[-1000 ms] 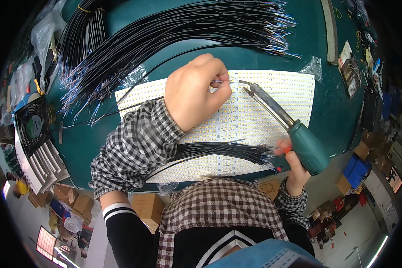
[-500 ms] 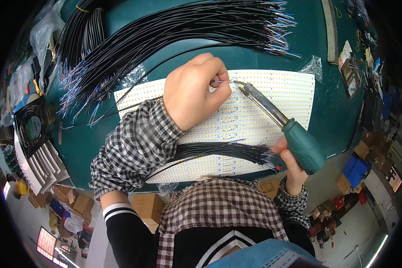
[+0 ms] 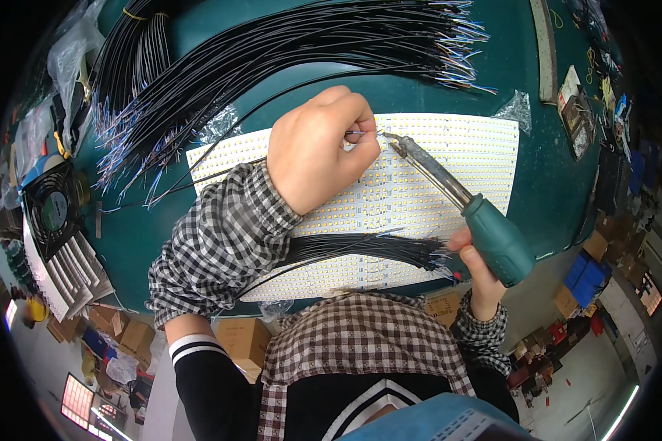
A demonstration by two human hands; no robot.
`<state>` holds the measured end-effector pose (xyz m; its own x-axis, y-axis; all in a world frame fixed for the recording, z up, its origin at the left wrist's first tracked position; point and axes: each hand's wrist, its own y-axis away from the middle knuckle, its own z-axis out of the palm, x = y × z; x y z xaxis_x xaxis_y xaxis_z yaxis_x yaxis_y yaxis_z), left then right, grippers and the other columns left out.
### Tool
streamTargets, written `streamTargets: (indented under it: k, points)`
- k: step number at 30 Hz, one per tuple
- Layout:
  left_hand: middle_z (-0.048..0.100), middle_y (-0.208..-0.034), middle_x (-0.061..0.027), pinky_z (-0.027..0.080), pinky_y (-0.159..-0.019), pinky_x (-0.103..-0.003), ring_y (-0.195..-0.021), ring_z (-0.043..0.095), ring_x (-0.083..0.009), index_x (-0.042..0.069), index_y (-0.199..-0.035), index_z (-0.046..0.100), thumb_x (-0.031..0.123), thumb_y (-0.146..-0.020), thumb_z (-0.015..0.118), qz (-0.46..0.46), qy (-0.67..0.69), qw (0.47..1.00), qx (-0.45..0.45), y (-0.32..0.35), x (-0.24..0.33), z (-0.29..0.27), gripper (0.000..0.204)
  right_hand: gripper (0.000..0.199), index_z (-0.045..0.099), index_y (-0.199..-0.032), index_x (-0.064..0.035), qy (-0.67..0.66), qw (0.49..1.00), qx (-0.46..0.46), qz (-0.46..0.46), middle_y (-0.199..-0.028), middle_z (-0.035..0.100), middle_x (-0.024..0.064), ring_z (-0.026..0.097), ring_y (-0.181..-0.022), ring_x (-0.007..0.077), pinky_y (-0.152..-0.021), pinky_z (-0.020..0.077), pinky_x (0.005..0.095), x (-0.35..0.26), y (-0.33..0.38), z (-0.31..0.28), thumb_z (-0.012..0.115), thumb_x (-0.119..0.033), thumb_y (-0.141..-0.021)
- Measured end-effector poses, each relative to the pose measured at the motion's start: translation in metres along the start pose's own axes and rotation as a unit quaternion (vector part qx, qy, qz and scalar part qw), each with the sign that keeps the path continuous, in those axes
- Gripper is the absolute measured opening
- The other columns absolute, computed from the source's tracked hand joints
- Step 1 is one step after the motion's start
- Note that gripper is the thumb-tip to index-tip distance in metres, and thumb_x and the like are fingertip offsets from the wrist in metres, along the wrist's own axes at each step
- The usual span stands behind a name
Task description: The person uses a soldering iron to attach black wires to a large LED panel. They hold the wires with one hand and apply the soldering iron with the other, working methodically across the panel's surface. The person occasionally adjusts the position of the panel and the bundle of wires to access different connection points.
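Observation:
My left hand (image 3: 320,147) is closed in a pinch on the stripped end of a black cable (image 3: 243,163), just above the white LED panel (image 3: 449,173). With the fingers of my right hand (image 3: 480,275) I grip a soldering iron (image 3: 499,241) by its green handle. Its dark tip slants up and left, close to the pinched wire end; whether they touch I cannot tell. Rows of small yellowish LEDs cover the panel. A smaller bunch of black cables (image 3: 368,250) with bared coloured ends lies across its near part.
A large bundle of black cables (image 3: 309,48) spreads over the green table (image 3: 552,195) at the back. On the left stand a black fan (image 3: 55,206) and a stack of white sheets (image 3: 70,275). Back right lie a grey bar (image 3: 544,51) and a small soldering tray (image 3: 577,114).
The soldering iron has shifted very slightly left. Both hands otherwise keep their places and their grips.

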<state>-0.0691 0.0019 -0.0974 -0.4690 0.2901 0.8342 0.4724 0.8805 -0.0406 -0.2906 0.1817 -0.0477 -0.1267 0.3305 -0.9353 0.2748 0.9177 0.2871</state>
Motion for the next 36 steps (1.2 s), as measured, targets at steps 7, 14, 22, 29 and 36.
streamTargets:
  k: [7,14,22,29,36]
  points:
    - [0.060,-0.076,-0.0067,0.050,-0.058,-0.032,-0.067,0.064,-0.0214,0.005,-0.080,0.061,0.005,-0.076,0.070,-0.001,0.006,1.000,-0.004,0.001,-0.001,0.000,0.009,0.036,0.062,-0.112,0.0087,-0.002,1.000,0.016,-0.011,-0.092,0.069,0.0155,0.068,-0.079,0.0237,-0.072,0.0566,0.0348,0.002,0.002,0.001,0.071,-0.015,-0.087]
    - [0.059,-0.078,-0.0046,0.047,-0.057,-0.026,-0.066,0.059,-0.0143,0.003,-0.081,0.062,0.003,-0.078,0.068,0.001,0.007,1.000,-0.011,0.002,0.000,0.001,0.008,0.037,0.063,-0.103,0.0077,0.015,0.999,0.016,-0.026,-0.088,0.067,0.0153,0.066,-0.074,0.0245,-0.065,0.0537,0.0339,-0.003,0.002,0.001,0.068,-0.026,-0.089]
    - [0.061,-0.093,-0.0126,0.050,-0.074,-0.038,-0.085,0.060,-0.0328,0.006,-0.103,0.065,0.008,-0.080,0.075,0.137,-0.098,0.986,-0.008,0.036,0.034,-0.014,0.025,0.041,0.060,-0.105,0.0078,-0.011,0.995,0.063,-0.071,-0.089,0.064,0.0155,0.064,-0.068,0.0229,-0.062,0.0564,0.0321,0.004,0.008,-0.012,0.064,-0.030,-0.091]
    - [0.059,-0.085,-0.0113,0.048,-0.066,-0.043,-0.079,0.060,-0.0333,0.005,-0.087,0.061,0.006,-0.078,0.073,0.074,-0.038,0.980,-0.178,0.060,0.031,0.004,0.015,0.040,0.057,-0.117,0.0091,-0.043,0.994,0.037,-0.097,-0.095,0.063,0.0169,0.065,-0.077,0.0247,-0.064,0.0591,0.0335,0.017,0.012,-0.018,0.060,-0.024,-0.095]
    - [0.060,-0.084,-0.0109,0.050,-0.064,-0.036,-0.074,0.062,-0.0279,0.003,-0.092,0.061,0.002,-0.084,0.068,0.033,-0.025,0.992,-0.117,0.060,0.036,-0.009,0.010,0.041,0.056,-0.119,0.0091,-0.054,0.992,0.055,-0.102,-0.096,0.063,0.0168,0.066,-0.083,0.0262,-0.064,0.0599,0.0333,0.021,0.015,-0.021,0.061,-0.022,-0.094]
